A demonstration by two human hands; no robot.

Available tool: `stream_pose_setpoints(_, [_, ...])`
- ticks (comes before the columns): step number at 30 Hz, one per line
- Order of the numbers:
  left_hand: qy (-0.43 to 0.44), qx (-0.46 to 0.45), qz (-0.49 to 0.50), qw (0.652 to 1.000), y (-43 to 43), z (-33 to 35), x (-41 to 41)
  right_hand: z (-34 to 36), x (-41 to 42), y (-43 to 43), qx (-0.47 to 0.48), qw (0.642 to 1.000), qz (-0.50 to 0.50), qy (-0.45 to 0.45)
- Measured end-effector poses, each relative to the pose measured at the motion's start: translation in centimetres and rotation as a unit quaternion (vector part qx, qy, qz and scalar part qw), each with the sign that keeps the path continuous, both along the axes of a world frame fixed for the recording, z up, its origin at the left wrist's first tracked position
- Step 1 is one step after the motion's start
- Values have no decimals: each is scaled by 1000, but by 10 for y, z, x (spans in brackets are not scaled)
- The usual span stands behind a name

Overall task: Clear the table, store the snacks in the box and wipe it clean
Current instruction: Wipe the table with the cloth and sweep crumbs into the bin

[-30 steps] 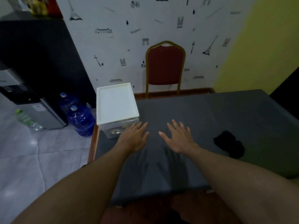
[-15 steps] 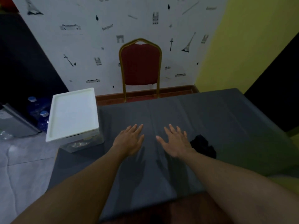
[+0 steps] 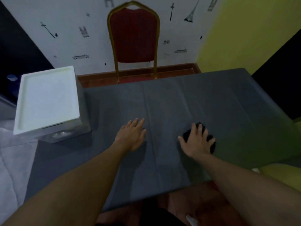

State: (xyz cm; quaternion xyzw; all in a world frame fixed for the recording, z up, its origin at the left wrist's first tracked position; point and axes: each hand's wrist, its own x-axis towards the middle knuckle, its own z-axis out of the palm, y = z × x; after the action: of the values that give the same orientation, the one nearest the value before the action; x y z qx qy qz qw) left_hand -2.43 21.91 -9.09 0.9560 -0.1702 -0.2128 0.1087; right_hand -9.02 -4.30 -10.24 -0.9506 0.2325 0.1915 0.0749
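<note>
The right hand (image 3: pixel 197 141) lies on a crumpled black cloth (image 3: pixel 186 135) at the near right of the grey-covered tabletop (image 3: pixel 211 103) — fingers spread and fairly straight over it, not curled round it. The left hand (image 3: pixel 132 136) rests flat on the cover just left of centre, fingers straight and close together, holding nothing. The clear plastic box with a white lid (image 3: pixel 47 98) sits closed at the far left corner. A red-padded chair with a gold frame (image 3: pixel 133 33) stands behind the far edge.

A gold-framed red chair (image 3: pixel 133 35) stands at the far side, against white wallpaper (image 3: pixel 73 18) printed with small black drawings. A yellow wall (image 3: pixel 252 26) lies far right and pale floor (image 3: pixel 9 168) near left.
</note>
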Motion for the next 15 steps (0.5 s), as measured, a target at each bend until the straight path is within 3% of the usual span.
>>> stream_pose_setpoints(5, [17,21,46,999,23,-31,-16,-25,-17,-12,2,997,-79,13])
stream_pose_setpoints(9, [7,30,92,995,44,-51,-23,-35,-11,-14,-27,994,-44,-97])
stream_pose_setpoints(15, [-59,54,112,990,73,-67,-20,-46,22,42,98,973,76,-196])
